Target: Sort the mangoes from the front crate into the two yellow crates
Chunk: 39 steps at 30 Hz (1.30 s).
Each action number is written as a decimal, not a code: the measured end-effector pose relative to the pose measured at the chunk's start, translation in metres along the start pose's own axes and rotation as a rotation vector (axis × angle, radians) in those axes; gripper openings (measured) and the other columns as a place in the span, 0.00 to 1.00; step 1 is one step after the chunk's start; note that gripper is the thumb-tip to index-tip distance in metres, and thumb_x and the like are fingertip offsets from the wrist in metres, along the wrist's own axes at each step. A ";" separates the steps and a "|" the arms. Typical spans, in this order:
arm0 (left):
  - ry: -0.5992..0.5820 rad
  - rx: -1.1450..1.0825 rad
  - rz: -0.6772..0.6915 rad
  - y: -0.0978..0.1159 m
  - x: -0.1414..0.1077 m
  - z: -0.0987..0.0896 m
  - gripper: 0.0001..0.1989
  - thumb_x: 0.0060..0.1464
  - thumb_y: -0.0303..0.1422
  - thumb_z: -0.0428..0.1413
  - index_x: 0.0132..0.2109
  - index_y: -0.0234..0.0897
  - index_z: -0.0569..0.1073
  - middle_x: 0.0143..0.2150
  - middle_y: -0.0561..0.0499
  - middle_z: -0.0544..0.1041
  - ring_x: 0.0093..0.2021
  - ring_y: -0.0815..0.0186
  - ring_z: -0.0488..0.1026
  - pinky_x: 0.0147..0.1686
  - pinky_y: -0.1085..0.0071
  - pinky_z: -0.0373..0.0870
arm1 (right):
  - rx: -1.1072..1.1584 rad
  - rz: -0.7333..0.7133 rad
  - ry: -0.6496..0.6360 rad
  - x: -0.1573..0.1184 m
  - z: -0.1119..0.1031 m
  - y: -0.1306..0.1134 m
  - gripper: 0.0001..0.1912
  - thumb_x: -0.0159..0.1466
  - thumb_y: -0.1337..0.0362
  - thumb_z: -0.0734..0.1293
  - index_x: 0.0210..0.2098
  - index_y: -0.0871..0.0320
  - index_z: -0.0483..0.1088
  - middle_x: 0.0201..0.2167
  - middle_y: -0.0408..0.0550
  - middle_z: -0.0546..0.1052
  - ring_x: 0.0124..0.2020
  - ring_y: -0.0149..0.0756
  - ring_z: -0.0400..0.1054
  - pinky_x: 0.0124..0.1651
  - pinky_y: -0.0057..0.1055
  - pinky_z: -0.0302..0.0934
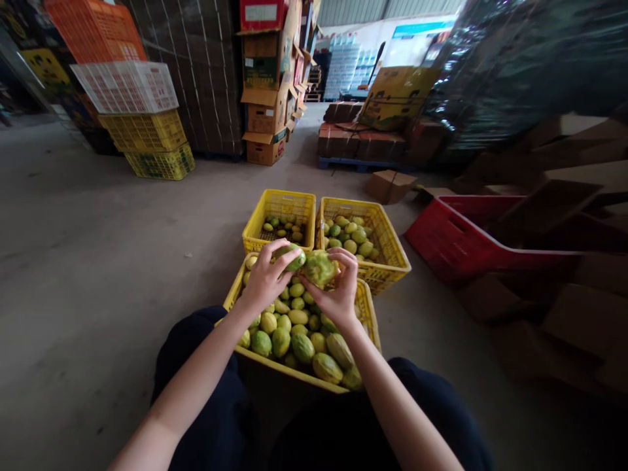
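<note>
My left hand [268, 275] grips a smooth green lemon-like fruit [296, 259] between thumb and fingers. Right beside it, my right hand [343, 288] is closed around a larger, bumpy yellow-green fruit [320, 268]. Both fruits are held up close together over a yellow plastic crate [373, 324]. Many green and yellow fruits [303, 348], some rounded and some long and ridged, fill this crate in front of my knees. My forearms and hands hide part of its contents.
Behind stand two more yellow crates: the left one [252, 229] holds several fruits, the right one [392, 261] a bigger heap. A red crate [432, 229] and cardboard boxes [569, 320] crowd the right side. Stacked crates [147, 134] rise at the far left, by tall carton stacks [265, 118].
</note>
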<state>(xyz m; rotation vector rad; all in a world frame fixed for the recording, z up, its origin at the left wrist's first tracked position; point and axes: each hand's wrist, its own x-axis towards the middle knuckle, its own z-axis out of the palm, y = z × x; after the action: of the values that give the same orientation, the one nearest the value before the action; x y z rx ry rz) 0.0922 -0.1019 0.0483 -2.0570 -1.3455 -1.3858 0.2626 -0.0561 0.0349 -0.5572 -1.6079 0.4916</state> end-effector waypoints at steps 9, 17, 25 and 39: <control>0.005 -0.386 -0.314 -0.002 0.013 -0.010 0.22 0.52 0.35 0.67 0.55 0.48 0.77 0.51 0.46 0.74 0.53 0.58 0.74 0.54 0.61 0.73 | 0.317 0.364 -0.066 0.014 -0.008 -0.012 0.33 0.45 0.63 0.81 0.50 0.49 0.71 0.48 0.48 0.73 0.50 0.46 0.69 0.53 0.43 0.67; -0.003 -1.279 -0.884 -0.009 0.019 -0.013 0.27 0.38 0.36 0.74 0.48 0.40 0.80 0.49 0.46 0.81 0.47 0.59 0.78 0.48 0.66 0.74 | 0.722 0.698 -0.048 0.024 -0.016 -0.013 0.30 0.42 0.58 0.83 0.44 0.50 0.75 0.38 0.42 0.80 0.38 0.39 0.75 0.41 0.34 0.72; 0.035 -1.641 -1.241 0.004 0.026 -0.013 0.18 0.55 0.28 0.58 0.54 0.35 0.76 0.52 0.44 0.80 0.51 0.57 0.78 0.46 0.67 0.78 | 0.950 1.020 0.010 0.027 -0.013 -0.020 0.14 0.54 0.57 0.74 0.39 0.52 0.73 0.35 0.43 0.81 0.33 0.42 0.78 0.33 0.39 0.76; 0.303 -1.849 -1.646 0.009 0.032 -0.004 0.21 0.69 0.41 0.45 0.43 0.29 0.76 0.29 0.46 0.76 0.25 0.68 0.74 0.24 0.76 0.74 | 1.049 1.402 0.374 0.031 -0.001 -0.017 0.14 0.69 0.56 0.61 0.33 0.57 0.71 0.24 0.46 0.80 0.25 0.38 0.76 0.28 0.34 0.73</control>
<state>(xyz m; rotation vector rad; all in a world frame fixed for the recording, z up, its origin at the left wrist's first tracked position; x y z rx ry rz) 0.1005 -0.0922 0.0794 0.0633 -1.5982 -4.4242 0.2598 -0.0511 0.0696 -0.7953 -0.2170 1.9495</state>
